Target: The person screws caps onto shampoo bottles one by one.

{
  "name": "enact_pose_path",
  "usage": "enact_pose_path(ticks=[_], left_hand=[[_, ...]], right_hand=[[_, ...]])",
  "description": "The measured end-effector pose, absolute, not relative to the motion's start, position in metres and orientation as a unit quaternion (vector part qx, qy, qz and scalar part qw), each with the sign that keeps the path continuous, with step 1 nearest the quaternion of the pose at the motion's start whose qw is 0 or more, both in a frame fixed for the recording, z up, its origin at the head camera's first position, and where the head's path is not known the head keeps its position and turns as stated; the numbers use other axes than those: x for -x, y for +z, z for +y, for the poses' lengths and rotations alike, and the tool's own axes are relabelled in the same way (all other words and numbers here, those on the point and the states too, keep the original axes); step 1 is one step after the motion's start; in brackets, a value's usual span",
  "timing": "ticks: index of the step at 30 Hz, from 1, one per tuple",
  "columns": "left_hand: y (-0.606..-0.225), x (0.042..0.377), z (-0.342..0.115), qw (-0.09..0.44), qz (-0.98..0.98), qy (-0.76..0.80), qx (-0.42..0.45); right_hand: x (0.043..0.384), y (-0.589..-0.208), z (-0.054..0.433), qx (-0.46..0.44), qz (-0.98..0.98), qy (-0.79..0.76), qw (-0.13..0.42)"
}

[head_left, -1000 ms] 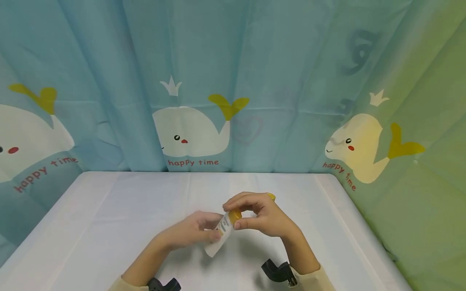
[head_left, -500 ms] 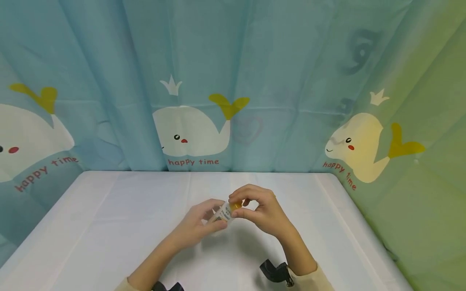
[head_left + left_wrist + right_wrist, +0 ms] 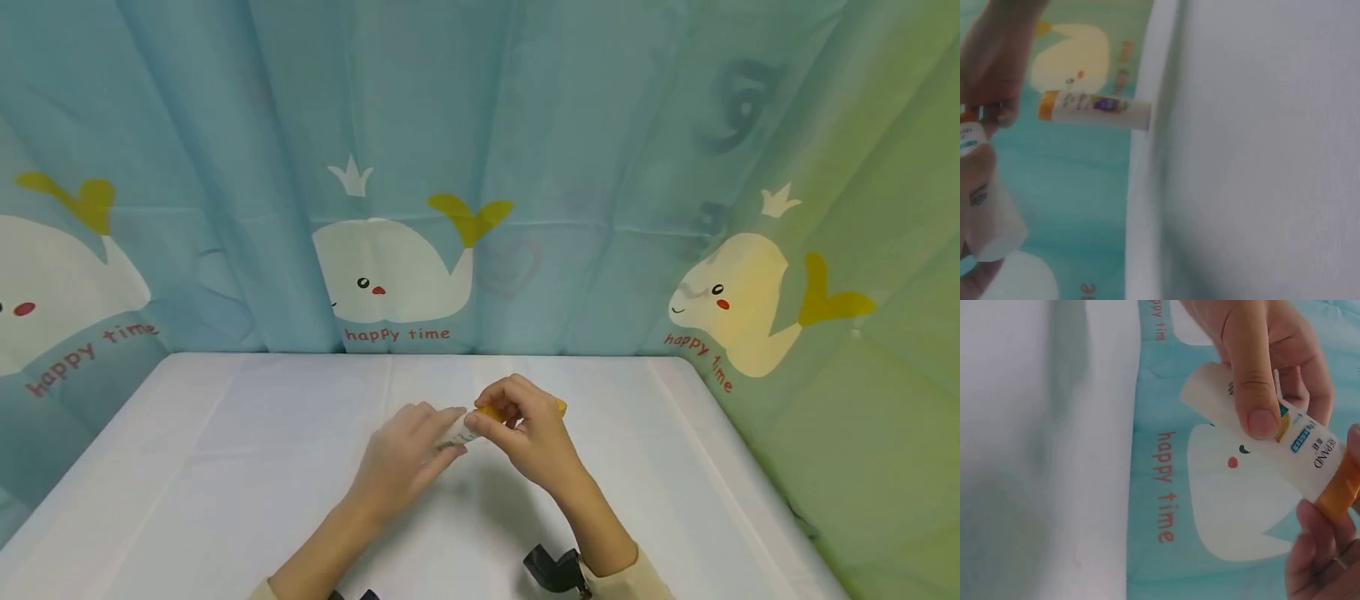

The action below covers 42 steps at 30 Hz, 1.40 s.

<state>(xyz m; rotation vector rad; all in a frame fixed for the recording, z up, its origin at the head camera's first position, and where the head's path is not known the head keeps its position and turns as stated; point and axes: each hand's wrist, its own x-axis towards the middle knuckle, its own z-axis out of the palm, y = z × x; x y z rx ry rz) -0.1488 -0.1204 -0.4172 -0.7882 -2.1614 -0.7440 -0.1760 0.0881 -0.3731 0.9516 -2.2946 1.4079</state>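
Note:
My left hand [image 3: 397, 454] grips a white squeeze tube [image 3: 1300, 440] with printed lettering, its thumb lying across the label in the right wrist view. At the tube's upper end is an orange cap [image 3: 1338, 490], pinched between the thumb and fingers of my right hand [image 3: 534, 433]. The cap sits against the tube in the right wrist view. Behind my right hand, a second white tube [image 3: 1097, 111] stands upright on its own on the table, its orange cap [image 3: 1047, 105] on top. From the head view only that yellow-orange cap [image 3: 562, 407] shows; the hand hides the rest.
A white table [image 3: 247, 467] spreads under both hands. Beyond its far edge hangs a blue-green curtain [image 3: 585, 167] printed with whales. A black wrist mount [image 3: 555, 570] sits near my right sleeve [image 3: 630, 581].
Both hands have moved a little farther from me. The left hand has turned further over the tube, which lies flatter now. My right fingers stay at the cap. The second tube's cap shows again.

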Motion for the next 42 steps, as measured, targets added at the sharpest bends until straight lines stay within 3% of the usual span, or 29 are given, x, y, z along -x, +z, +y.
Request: enact_pose_path(ticks=[2,9,13,22,26,30,36,42], left_hand=[[-0.416,0.148,-0.121,0.352,-0.837,-0.290,0.302],[-0.414,0.147,-0.125,0.259,-0.852,-0.368,0.269],[-0.416,0.148,-0.124,0.272,-0.857,-0.346,0.267],[-0.419,0.148,-0.121,0.367,-0.845,-0.284,0.265],[-0.420,0.147,-0.120,0.364,-0.849,-0.288,0.253],[-0.418,0.145,-0.120,0.296,-0.863,-0.355,0.203],[-0.416,0.147,-0.123,0.154,-0.836,-0.518,0.097],[-0.422,0.155,-0.129,0.105,-0.804,-0.582,0.055]], right_hand=[[0.177,-0.373,0.089,-0.332,-0.797,0.485,0.136],[0.180,-0.371,0.095,-0.361,-0.792,0.479,0.113],[0.178,-0.371,0.091,-0.337,-0.794,0.495,0.102],[0.174,-0.373,0.082,-0.302,-0.792,0.523,0.092],[0.175,-0.375,0.081,-0.299,-0.793,0.522,0.096],[0.178,-0.381,0.081,-0.281,-0.793,0.537,0.059],[0.185,-0.399,0.079,-0.259,-0.783,0.562,-0.057],[0.189,-0.412,0.074,-0.266,-0.761,0.579,-0.126]])
